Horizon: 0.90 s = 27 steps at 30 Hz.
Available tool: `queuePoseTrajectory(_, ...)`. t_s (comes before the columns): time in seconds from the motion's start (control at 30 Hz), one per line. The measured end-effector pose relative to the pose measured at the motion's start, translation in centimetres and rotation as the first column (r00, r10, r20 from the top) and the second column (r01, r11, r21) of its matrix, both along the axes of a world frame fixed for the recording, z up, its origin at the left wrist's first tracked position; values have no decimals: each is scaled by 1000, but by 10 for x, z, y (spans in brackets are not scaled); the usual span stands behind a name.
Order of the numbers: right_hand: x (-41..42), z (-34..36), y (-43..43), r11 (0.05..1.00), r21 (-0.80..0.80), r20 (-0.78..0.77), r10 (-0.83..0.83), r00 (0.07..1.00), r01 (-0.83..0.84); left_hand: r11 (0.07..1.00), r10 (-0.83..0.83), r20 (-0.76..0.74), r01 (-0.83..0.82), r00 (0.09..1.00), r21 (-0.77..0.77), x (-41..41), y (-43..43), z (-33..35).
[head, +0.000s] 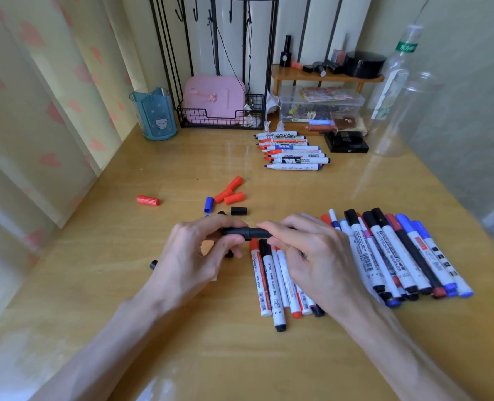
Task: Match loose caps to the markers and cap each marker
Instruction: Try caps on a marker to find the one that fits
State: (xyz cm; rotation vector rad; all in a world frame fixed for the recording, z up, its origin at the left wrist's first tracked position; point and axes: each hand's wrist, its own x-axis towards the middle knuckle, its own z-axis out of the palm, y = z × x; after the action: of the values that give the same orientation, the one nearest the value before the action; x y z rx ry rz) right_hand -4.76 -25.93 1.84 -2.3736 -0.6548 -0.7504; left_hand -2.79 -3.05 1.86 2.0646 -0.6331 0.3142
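"What are the hands doing?"

"Left hand [199, 250] pinches a black cap [234, 231]. Right hand [312, 256] grips a black marker [261, 233]. They lie sideways, touching end to end, mid-frame."

"What next?"

"Probably the loose caps [234, 198], just above the left hand. Open markers [295, 160] lie higher, right of centre. One capped marker [387, 250] reads WHITEBOARD MARKER."

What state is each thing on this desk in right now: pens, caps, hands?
Black marker: held level by right hand.
Black cap: held by left hand, at marker's tip.
Far markers: uncapped, in a row.
Near markers: capped, piled.
Loose caps: lying on desk.
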Motion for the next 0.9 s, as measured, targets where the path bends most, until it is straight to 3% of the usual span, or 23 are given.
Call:
queuePoseTrajectory(0.3, -1, 4, 2, 1000, -23, 34, -16, 999, 17, 1000, -7, 1, 7, 1000, -16, -2, -5, 0)
queuePoseTrajectory(0.47, 0, 7, 2, 999, -28, -91, -39, 995, 37, 999, -37, -18, 37, 999, 2, 7, -7, -3)
queuePoseTrajectory(0.57, 1, 19, 1, 992, -57, -98, -115, 988, 110, 992, -30, -92, 18, 995, -124, 15, -20, -4)
queuePoseTrajectory(0.67, -3, 30, -5, 984, 23, -166, -172, 971, 178, 976, -89, -109, 65, 990, -209, 12, -40, 1)
queuePoseTrajectory(0.77, -3, 37, -18, 939, 27, -210, -331, 920, 344, 984, -88, -87, 73, 992, -160, 12, -48, 1)
queuePoseTrajectory(0.9, 1, 37, -34, 860, -139, -324, -507, 799, 490, 998, -25, -81, 19, 996, -65, 14, -40, -3)
